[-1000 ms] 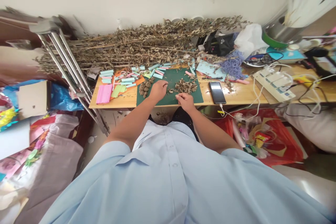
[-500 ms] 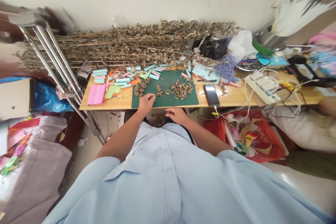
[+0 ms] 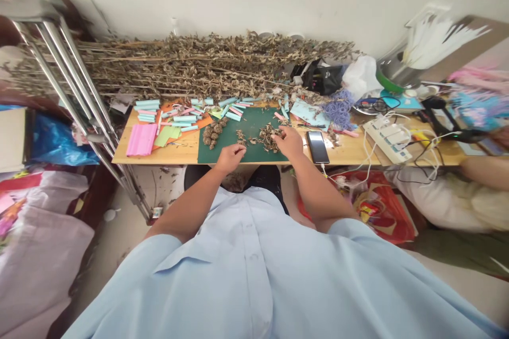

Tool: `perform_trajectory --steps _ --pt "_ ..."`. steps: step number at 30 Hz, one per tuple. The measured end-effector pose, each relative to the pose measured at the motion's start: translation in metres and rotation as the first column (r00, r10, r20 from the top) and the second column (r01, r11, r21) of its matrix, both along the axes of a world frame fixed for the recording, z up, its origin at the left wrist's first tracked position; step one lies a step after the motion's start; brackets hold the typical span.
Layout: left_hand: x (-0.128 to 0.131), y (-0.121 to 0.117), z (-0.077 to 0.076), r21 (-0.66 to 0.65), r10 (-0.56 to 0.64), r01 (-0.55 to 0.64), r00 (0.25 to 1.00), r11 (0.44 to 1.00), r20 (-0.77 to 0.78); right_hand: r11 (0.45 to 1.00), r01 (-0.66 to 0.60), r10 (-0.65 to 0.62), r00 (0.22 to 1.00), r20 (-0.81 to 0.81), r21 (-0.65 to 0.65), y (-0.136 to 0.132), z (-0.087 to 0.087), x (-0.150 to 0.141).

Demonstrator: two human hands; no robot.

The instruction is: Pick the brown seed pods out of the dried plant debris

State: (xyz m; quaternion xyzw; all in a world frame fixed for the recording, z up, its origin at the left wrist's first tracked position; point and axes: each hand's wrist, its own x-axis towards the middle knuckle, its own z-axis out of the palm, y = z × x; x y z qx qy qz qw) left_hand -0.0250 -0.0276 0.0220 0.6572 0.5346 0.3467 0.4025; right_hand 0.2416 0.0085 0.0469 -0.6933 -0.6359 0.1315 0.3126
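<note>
My right hand (image 3: 288,142) reaches onto a loose pile of dried leaves (image 3: 268,137), its fingertips gathered down into the pile. These leaves lie on a dark green cutting mat (image 3: 250,122) on a wooden table (image 3: 350,153). My left hand (image 3: 230,158) rests at the mat's near edge, fingers curled, and anything in them is hidden. A small heap of brown dried seed pods (image 3: 212,133) lies to its left, at the mat's left edge. A few scattered bits (image 3: 240,136) sit just above my left hand.
Dried branches (image 3: 178,66) lie along the wall behind the table. Teal paper rolls (image 3: 147,106) and pink paper (image 3: 141,139) are at the left. A phone (image 3: 317,147) and power strip (image 3: 387,140) are at the right. Metal crutches (image 3: 67,85) lean left. Another person's arm (image 3: 485,172) enters at right.
My right hand has moved from the mat's near edge forward onto the leaf pile. My left hand has shifted slightly right. The whole view has turned a little, and the table sits further left.
</note>
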Motion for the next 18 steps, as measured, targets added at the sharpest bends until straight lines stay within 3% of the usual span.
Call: perform_trajectory --steps 4,9,14,18 --pt "0.0 -0.001 0.001 0.025 -0.011 0.012 0.999 1.0 -0.037 0.998 -0.04 0.042 0.998 0.036 -0.048 0.016 -0.003 -0.004" --pt "-0.001 -0.001 -0.003 0.052 -0.026 0.026 1.0 0.998 -0.011 0.998 0.052 -0.039 0.971 -0.236 0.048 0.027 -0.003 0.0" --pt "-0.002 -0.001 -0.005 0.068 -0.027 0.028 1.0 0.997 -0.008 0.986 0.166 -0.131 0.852 -0.507 0.025 0.032 0.003 0.008" --pt "-0.003 -0.001 -0.002 0.053 -0.025 0.026 1.0 0.998 -0.015 0.99 0.138 -0.127 0.724 -0.678 -0.038 0.028 0.008 0.008"
